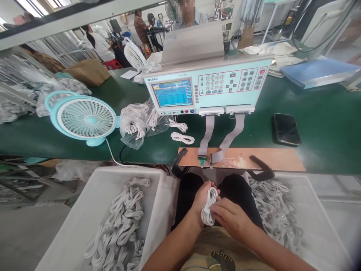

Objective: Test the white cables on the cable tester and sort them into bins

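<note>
Left bin (pixel 67 210): white plastic, deep, standing below the tabletop (pixel 248 135) edge; holds a loose heap of coiled white cables (pixel 121 222), bare bin floor beside the heap. Right bin (pixel 318 218): similar, piled with more cable coils (pixel 278 210). Clear plastic bag (pixel 135 137) on the tabletop, right of the blue desk fan (pixel 91 119), has white cables inside; two loose coils (pixel 182 138) lie just beside it, in front of the tester (pixel 208 88). Bundled white cable (pixel 209 207) sits over the lap, between the bins: left hand (pixel 203 199) cradles it, grip partly curled beneath; right hand (pixel 229 216) touches its side, fingers bent, grip closed on it.
</note>
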A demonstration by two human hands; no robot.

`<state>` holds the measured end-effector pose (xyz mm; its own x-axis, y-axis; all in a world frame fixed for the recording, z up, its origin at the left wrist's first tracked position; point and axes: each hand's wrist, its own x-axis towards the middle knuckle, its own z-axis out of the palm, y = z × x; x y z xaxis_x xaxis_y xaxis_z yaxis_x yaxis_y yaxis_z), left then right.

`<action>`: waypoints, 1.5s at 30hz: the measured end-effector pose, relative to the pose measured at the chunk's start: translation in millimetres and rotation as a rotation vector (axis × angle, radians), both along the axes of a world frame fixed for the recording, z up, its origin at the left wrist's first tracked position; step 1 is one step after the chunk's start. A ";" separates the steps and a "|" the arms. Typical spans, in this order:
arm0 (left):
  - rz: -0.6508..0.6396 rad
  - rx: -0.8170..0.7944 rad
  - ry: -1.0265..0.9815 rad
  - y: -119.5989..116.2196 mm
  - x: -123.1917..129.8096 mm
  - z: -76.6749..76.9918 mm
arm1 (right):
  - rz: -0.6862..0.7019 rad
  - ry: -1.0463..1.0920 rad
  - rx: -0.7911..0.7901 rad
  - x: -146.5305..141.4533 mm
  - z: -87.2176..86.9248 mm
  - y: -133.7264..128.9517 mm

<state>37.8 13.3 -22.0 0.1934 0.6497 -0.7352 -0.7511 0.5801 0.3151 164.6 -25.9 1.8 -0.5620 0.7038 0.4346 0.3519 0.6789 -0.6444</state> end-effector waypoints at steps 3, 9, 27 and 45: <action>-0.035 0.036 0.014 0.0 0.3 -0.9 | 0.051 -0.064 0.089 1.3 0.0 2.5; -0.055 0.133 0.190 -4.6 5.4 -6.6 | 0.011 -0.016 0.055 -5.5 9.0 13.9; -0.369 0.930 0.742 23.4 -52.9 29.3 | -0.393 0.497 -0.799 -22.5 -17.0 79.8; -0.391 0.595 0.131 30.9 -67.2 4.2 | -0.409 0.576 -0.928 -27.6 -8.3 76.7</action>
<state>-29.5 44.2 -17.8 0.4280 0.8484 -0.3116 -0.4583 0.5009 0.7343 137.0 50.8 -6.5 -0.1070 0.9685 -0.2247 -0.0707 -0.2328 -0.9699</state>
